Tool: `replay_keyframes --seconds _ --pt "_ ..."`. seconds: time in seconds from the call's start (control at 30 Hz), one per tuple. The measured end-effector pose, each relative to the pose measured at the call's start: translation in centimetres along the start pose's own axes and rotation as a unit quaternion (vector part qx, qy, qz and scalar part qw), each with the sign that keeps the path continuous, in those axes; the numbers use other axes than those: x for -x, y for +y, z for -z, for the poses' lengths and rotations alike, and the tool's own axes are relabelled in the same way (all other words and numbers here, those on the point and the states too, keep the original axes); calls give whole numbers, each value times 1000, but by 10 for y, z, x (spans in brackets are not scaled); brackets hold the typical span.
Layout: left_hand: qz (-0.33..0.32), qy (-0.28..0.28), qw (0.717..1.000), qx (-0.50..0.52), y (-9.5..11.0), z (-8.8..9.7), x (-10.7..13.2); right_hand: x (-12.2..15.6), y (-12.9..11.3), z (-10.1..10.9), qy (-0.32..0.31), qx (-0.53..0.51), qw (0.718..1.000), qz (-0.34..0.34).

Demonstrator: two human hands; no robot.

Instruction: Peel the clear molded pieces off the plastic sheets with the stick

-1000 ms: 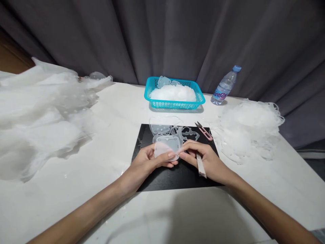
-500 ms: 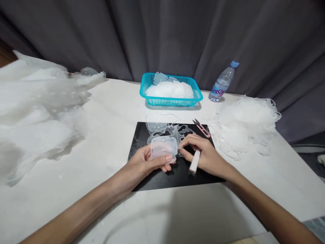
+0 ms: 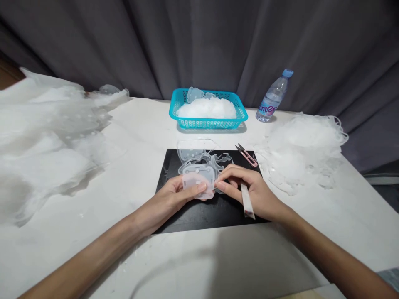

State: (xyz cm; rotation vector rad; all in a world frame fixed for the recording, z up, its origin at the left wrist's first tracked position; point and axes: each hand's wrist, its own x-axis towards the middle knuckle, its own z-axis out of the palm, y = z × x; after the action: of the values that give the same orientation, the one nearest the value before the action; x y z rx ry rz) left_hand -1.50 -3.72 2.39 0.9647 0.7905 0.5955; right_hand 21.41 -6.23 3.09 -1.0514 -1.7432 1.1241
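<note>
My left hand [image 3: 176, 195] pinches a small translucent plastic piece [image 3: 199, 182] over a black mat [image 3: 199, 214], thumb on top. My right hand [image 3: 249, 189] is closed round a slim white knife-like tool [image 3: 247, 200], and its fingertips touch the right edge of the same plastic piece. More translucent plastic sheets with cut-out shapes [image 3: 202, 160] lie on the mat just beyond my fingers.
A teal basket [image 3: 208, 109] full of white plastic pieces stands at the back. A water bottle [image 3: 274, 97] lies to its right. Pink thread snips [image 3: 247, 155] rest by the mat's far right corner. Heaps of white plastic scraps [image 3: 302, 145] and sheets [image 3: 46, 128] flank the white table [image 3: 199, 261].
The tool in my right hand has swung from pointing down-left back to pointing down-right. Both hands stay on the plastic piece, which sits slightly lower on the mat.
</note>
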Motion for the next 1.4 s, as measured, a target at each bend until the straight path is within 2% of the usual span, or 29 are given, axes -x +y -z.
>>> replay_keyframes --seconds 0.17,0.43,0.57,0.63,0.7,0.77,0.83,0.9,0.93,1.0,1.07,1.13,1.23,1.4 --pt "6 20 1000 11 -4 0 -1 2 -2 -3 20 24 999 28" --pt "-18 61 996 71 -4 -9 0 3 -2 -12 41 62 995 62" --pt "24 57 995 80 -2 -17 8 0 16 -21 104 176 978 31" --pt "53 51 995 74 -1 -18 11 -3 22 -20 108 221 969 10" --pt "67 42 995 53 0 -16 12 -4 19 -14 75 232 970 3" --pt "63 37 997 10 1 -9 11 -2 9 -1 12 227 974 4" --pt "51 50 996 -52 2 -2 8 1 -1 14 -77 211 975 2" --pt "43 68 990 -115 2 3 6 3 -8 27 -114 198 973 -9" --pt "40 75 986 -144 1 5 5 4 -8 31 -113 196 974 -11" --pt "30 82 977 -197 1 6 5 4 -6 34 -71 197 978 0" --pt "18 81 967 -242 2 4 6 1 -1 31 -14 198 980 28" --pt "3 69 961 -268 3 2 6 -5 1 25 11 197 979 58" --pt "-11 45 957 -287 3 0 7 -21 -3 14 -28 195 977 76" --pt "-48 53 933 -353 1 2 9 -53 -16 1 -138 186 971 58"
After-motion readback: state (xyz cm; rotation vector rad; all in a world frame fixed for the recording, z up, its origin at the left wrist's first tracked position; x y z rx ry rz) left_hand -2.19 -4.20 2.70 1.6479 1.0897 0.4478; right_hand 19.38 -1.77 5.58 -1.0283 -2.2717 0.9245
